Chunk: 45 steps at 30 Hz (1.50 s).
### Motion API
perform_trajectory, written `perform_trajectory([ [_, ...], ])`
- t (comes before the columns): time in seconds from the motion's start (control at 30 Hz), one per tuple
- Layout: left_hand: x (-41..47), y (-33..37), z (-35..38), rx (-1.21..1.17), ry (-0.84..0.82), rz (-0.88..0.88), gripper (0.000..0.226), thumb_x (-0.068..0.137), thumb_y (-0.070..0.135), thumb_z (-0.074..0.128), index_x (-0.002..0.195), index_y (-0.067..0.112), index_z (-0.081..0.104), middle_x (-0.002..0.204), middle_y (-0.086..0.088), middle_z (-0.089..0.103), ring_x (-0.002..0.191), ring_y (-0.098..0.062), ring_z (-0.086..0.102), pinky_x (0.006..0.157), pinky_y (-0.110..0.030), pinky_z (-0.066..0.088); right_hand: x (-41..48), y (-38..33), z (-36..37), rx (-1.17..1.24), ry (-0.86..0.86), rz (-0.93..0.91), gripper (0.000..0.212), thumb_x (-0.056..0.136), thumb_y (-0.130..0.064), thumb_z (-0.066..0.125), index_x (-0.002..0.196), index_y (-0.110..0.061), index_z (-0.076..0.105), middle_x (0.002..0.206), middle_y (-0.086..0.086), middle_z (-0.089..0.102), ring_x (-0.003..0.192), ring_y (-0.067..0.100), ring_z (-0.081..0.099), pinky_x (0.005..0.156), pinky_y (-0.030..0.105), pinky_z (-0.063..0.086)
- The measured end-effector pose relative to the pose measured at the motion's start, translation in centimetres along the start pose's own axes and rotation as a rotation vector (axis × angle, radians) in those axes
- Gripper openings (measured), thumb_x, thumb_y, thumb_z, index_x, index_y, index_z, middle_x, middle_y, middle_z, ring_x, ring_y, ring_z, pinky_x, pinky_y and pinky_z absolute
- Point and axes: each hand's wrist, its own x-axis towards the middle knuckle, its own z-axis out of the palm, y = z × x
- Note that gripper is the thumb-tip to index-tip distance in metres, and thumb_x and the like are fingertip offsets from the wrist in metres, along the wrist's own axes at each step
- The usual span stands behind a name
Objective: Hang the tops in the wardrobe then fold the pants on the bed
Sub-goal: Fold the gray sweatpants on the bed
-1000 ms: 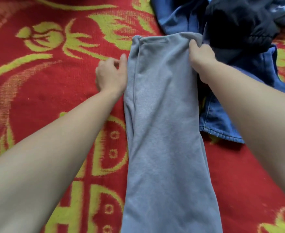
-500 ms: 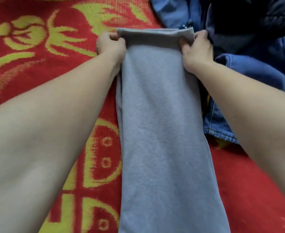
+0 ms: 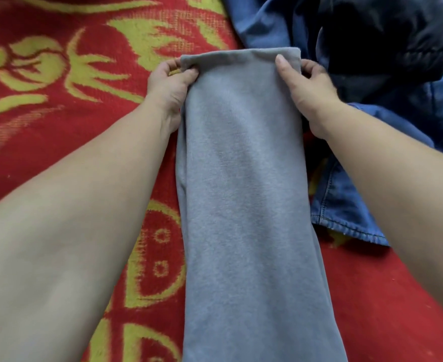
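Grey sweatpants (image 3: 244, 205) lie in a long narrow strip down the middle of the bed, running from the far end toward me. My left hand (image 3: 169, 84) pinches the far left corner of the strip, thumb on top and fingers underneath. At the far right corner my right hand (image 3: 304, 84) grips the cloth the same way, thumb lying on the grey fabric. The far end is lifted slightly off the bed between both hands.
The bed is covered by a red blanket (image 3: 58, 100) with yellow-green patterns. Blue denim jeans (image 3: 345, 205) lie crumpled right of the grey pants, with a black garment (image 3: 387, 40) heaped on them at the far right.
Both hands have shifted onto the far corners of the grey pants, taken hold of them, and lifted the far end slightly toward me.
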Motion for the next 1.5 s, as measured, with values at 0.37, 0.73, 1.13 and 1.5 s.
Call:
perform_trajectory([
  [0.37, 0.8, -0.4, -0.2, 0.097, -0.018, 0.001, 0.033, 0.081, -0.011, 0.065, 0.096, 0.017, 0.055, 0.098, -0.011, 0.071, 0.084, -0.016, 0.068, 0.071, -0.025, 0.055, -0.6, -2.5, 0.6, -0.690, 0.192, -0.274, 0.031, 0.088, -0.037, 0.063, 0.115, -0.025, 0.053, 0.123, 0.002, 0.054, 0.102, 0.024, 0.055, 0.083, 0.033, 0.043],
  [0.73, 1.4, -0.4, -0.4, 0.177, -0.030, -0.037, 0.040, 0.082, -0.009, 0.064, 0.120, 0.003, 0.065, 0.104, -0.010, 0.071, 0.092, -0.017, 0.069, 0.078, -0.023, 0.057, -0.1, -2.3, 1.0, -0.438, -0.119, 0.008, 0.024, 0.072, -0.012, 0.072, 0.095, -0.006, 0.072, 0.080, 0.004, 0.062, 0.074, 0.018, 0.059, 0.066, 0.032, 0.055],
  [1.13, -3.6, 3.3, -0.5, 0.341, -0.031, 0.280, 0.037, 0.073, -0.014, 0.052, 0.088, 0.018, 0.062, 0.086, 0.000, 0.067, 0.075, -0.006, 0.063, 0.068, -0.022, 0.054, -1.2, -4.2, -1.1, -0.501, 0.122, -0.407, 0.024, 0.085, -0.017, 0.058, 0.107, -0.023, 0.066, 0.102, -0.003, 0.065, 0.090, 0.011, 0.060, 0.080, 0.023, 0.051],
  [1.5, -24.5, -2.9, -5.5, 0.956, -0.003, 0.875, 0.038, 0.063, 0.006, 0.058, 0.102, 0.010, 0.060, 0.093, -0.008, 0.061, 0.089, -0.031, 0.051, 0.079, -0.042, 0.041, -20.8, 8.1, -7.7, -0.741, 0.115, -0.917, 0.024, 0.073, -0.006, 0.061, 0.096, -0.007, 0.062, 0.094, 0.017, 0.058, 0.088, 0.035, 0.053, 0.071, 0.043, 0.047],
])
